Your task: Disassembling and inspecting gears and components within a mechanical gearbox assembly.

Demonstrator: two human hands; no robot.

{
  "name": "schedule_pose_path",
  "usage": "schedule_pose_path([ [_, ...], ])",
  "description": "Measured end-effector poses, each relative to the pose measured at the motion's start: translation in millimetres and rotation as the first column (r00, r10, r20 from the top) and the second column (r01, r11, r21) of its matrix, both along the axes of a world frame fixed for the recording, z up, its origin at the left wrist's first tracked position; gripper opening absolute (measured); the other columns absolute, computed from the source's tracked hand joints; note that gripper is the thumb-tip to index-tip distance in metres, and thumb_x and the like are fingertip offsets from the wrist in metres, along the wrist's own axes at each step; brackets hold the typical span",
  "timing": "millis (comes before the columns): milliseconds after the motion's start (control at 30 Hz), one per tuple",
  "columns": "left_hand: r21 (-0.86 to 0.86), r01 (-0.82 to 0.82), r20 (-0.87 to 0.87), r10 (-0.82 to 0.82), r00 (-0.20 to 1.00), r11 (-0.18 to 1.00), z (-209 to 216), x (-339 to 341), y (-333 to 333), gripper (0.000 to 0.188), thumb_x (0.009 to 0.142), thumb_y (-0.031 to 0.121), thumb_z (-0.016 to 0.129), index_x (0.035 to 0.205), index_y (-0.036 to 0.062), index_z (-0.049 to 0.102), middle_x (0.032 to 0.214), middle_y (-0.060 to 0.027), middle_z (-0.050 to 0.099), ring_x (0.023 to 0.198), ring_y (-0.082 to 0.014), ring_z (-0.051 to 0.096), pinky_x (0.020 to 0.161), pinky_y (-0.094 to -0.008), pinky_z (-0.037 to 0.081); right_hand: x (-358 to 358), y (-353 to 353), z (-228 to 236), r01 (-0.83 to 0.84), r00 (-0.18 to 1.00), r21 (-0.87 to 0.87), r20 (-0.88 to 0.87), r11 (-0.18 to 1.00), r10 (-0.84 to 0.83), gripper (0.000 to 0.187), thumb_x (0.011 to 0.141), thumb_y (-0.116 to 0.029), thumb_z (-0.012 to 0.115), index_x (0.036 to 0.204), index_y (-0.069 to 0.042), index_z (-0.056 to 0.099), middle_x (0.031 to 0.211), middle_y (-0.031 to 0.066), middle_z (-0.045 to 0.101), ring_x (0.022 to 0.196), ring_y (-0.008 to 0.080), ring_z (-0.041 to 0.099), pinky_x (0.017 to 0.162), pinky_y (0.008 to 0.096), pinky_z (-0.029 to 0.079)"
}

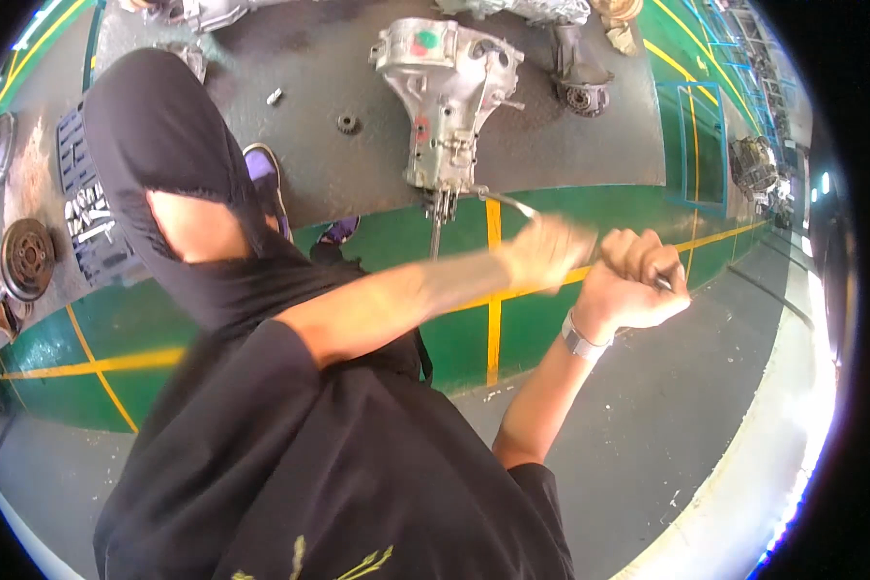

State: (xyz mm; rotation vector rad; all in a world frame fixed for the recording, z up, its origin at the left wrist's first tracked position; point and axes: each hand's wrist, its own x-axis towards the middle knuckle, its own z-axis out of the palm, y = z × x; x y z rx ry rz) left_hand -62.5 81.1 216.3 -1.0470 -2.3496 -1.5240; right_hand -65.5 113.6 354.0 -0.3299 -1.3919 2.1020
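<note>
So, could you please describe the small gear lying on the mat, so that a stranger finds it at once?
Start at the grey floor mat and find the big silver gearbox housing on it. Just to its left lies the small gear, dark, round and toothed. The nearby small metal piece is lighter and not toothed.

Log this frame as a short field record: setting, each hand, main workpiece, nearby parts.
setting: workshop floor, grey mat on green paint with yellow lines
left hand: motion-blurred, raised before the body, around a thin metal tool; grip unclear
right hand: closed in a fist on the tool's near end, wristband on the wrist
workpiece: metal gearbox housing lying on the mat
nearby: small gear on the mat, socket set tray at left, brake disc at far left
</note>
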Motion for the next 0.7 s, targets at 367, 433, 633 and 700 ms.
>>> schedule_pose_path([
  [367, 0.402, -0.034, 0.209, -0.055, 0.976, 0.915, 21.2, 30.0, -18.8, 0.034, 0.062, 0.008, 0.061, 0.095, 0.0032, 0.065, 0.111, -0.0285, 0.054, 0.106, -0.0382, 0.054, 0.089, -0.0486, 0.042, -17.7, 32.9, 7.3, 0.280, 0.956, -0.039, 0.101, 0.959, -0.275, 0.032, 0.075, -0.023, 0.038, 0.052, -0.014, 0.019, 0.048, -0.0015, 0.014, 0.043, 0.0095, 0.009, 0.044, 0.0270, 0.008],
  [433, 0.063, 0.519, 0.164, -0.522, 0.837, 0.853, 8.7, -54.2, -47.1, 0.020, 0.062, 0.010, 0.063, 0.077, 0.0003, 0.057, 0.081, -0.0204, 0.061, 0.076, -0.0310, 0.061, 0.068, -0.0395, 0.048, 6.4, 44.9, 12.4, 0.238, 0.968, 0.039, 0.076, 0.970, -0.240, 0.032, 0.075, -0.022, 0.037, 0.050, -0.014, 0.018, 0.048, -0.0012, 0.014, 0.043, 0.0094, 0.010, 0.044, 0.0278, 0.009],
  [633, 0.294, 0.091, 0.439, -0.219, 0.871, 0.951, 13.4, -40.3, -7.3, 0.030, 0.066, 0.009, 0.058, 0.094, -0.0011, 0.060, 0.112, -0.0254, 0.056, 0.111, -0.0364, 0.052, 0.096, -0.0462, 0.038, -30.4, 8.4, 7.9, 0.133, 0.989, -0.102, 0.078, 0.986, -0.126, 0.032, 0.073, -0.022, 0.040, 0.051, -0.013, 0.019, 0.049, -0.0009, 0.015, 0.044, 0.0097, 0.009, 0.044, 0.0281, 0.008],
  [700, 0.236, 0.491, 0.372, -0.545, 0.752, 0.838, 13.0, -11.5, -44.2, 0.042, 0.063, 0.001, 0.058, 0.105, -0.0020, 0.062, 0.120, -0.0266, 0.054, 0.115, -0.0335, 0.052, 0.101, -0.0452, 0.037, -14.1, 34.2, 12.5, 0.288, 0.948, 0.021, 0.136, 0.957, -0.288, 0.031, 0.072, -0.023, 0.040, 0.050, -0.014, 0.019, 0.048, -0.0013, 0.013, 0.043, 0.0097, 0.007, 0.043, 0.0280, 0.007],
])
